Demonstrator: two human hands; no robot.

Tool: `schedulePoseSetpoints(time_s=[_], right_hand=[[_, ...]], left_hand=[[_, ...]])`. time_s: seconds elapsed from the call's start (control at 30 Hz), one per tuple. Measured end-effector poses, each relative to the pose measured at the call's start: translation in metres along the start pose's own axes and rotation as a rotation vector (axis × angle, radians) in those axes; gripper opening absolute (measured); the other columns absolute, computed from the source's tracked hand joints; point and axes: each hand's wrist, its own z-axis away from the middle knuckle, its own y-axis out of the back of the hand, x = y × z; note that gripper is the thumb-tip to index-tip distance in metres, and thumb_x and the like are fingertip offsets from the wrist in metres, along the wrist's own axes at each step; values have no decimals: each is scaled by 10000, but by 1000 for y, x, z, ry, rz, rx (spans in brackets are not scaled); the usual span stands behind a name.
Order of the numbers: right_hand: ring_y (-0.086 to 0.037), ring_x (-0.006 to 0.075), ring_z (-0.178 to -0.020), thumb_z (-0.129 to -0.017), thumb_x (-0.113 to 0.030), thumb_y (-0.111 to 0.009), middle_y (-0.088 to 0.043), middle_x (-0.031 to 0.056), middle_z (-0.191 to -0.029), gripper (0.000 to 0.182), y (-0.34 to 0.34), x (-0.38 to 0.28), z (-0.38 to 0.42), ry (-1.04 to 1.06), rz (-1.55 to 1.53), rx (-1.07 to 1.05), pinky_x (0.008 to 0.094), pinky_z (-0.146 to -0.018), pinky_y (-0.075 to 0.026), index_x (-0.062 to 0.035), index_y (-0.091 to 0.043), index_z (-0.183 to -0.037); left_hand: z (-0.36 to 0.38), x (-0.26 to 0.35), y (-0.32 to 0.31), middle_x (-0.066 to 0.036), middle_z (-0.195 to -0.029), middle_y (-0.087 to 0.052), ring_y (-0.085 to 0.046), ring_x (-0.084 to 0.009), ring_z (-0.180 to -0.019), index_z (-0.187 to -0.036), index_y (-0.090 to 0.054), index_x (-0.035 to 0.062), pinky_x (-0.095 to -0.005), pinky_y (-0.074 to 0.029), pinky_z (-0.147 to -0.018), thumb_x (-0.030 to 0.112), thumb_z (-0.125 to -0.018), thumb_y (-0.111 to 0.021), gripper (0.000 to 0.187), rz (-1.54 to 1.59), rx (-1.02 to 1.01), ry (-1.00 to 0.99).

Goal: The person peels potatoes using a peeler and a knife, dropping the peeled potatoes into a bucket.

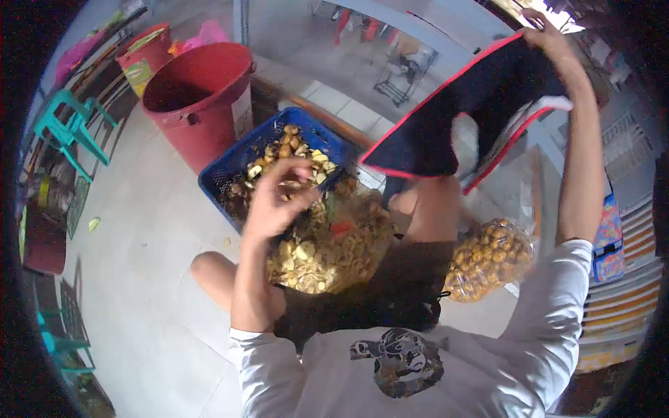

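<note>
My right hand is raised at the upper right, closed on the edge of a dark cloth with red trim. The cloth hangs spread out, its lower part over my bent leg. My left hand hovers over the near side of a blue plastic crate, fingers curved and apart, with nothing visible in them. Inside the crate lie brown roundish pieces and pale cut pieces. Closer to me, a heap of pale slices and peelings sits between my legs, partly behind my left hand.
A clear plastic bag of yellow-brown round produce rests right of my leg. Behind the crate stands a large red bin, with a smaller red bucket beyond it. A turquoise chair is at the left.
</note>
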Motion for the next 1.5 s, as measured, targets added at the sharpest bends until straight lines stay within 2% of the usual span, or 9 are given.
schedulePoseSetpoints(time_s=[0.37,0.43,0.5,0.53,0.63,0.8,1.23,1.47,1.5], right_hand=[[-507,111,-712,-705,-19,-600,-539,11,-749,600,-141,-96,29,85,42,-189,262,-673,-421,-79,-410,-1271],[-538,105,-808,-821,-352,-721,-566,-2,-929,661,-165,-91,27,-55,-132,-350,216,-753,-426,-81,-356,-1300],[-550,124,-729,-775,-251,-725,-565,43,-784,642,-199,-67,21,-140,-1541,-544,258,-633,-419,-49,-362,-1264],[-561,136,-720,-769,-215,-727,-574,56,-767,627,-193,-66,16,461,-741,-563,265,-623,-428,-38,-361,-1246],[-573,144,-734,-774,-218,-742,-597,64,-801,625,-185,-122,33,129,-361,-591,263,-648,-444,-48,-364,-1242],[-527,104,-731,-639,83,-565,-532,10,-756,696,-235,-68,22,286,-485,-640,235,-677,-433,-121,-399,-1284],[-586,147,-854,-629,98,-621,-571,78,-966,580,-266,2,43,234,-583,-1307,282,-760,-481,-64,-478,-1167],[-613,258,-977,-695,-147,-747,-558,143,-1196,621,-281,-1,138,48,-366,-1477,372,-880,-498,-32,-507,-1257],[-611,271,-1007,-696,-209,-762,-568,152,-1197,664,-279,-18,136,24,-241,-1658,383,-887,-496,-34,-500,-1279]], left_hand=[[17,21,-66,-205,-1122,-574,-505,-386,-1119,-1146,-568,-5,-440,-399,-984,465,-596,-827,768,-601,78,-174],[22,27,-86,-203,-1100,-589,-507,-388,-1116,-1130,-574,-3,-459,-425,-951,493,-607,-813,760,-653,85,-69],[20,23,-99,-200,-1245,-526,-438,-411,-1214,-1186,-555,17,-537,-385,-998,529,-632,-783,788,-724,124,62],[19,21,-103,-189,-1265,-517,-434,-410,-1222,-1208,-560,48,-586,-373,-989,487,-667,-767,728,-811,117,101],[17,-17,-101,-181,-1274,-515,-421,-402,-1239,-1206,-580,75,-600,-363,-994,419,-710,-742,625,-1103,177,142],[0,-38,-31,-109,-1151,-568,-469,-330,-1175,-990,-641,64,-522,-371,-964,285,-655,-763,419,-1147,232,29],[-62,46,48,-169,-1045,-600,-504,-346,-1121,-921,-635,-30,-496,-381,-1013,187,-594,-657,393,-1102,-449,-84],[18,61,4,-225,-1122,-590,-474,-385,-1203,-1163,-544,-86,-488,-352,-1045,215,-718,-649,548,-784,-856,698],[26,70,-7,-231,-1173,-571,-479,-389,-1209,-1214,-512,-73,-501,-340,-1055,219,-735,-641,575,-529,-545,788]])
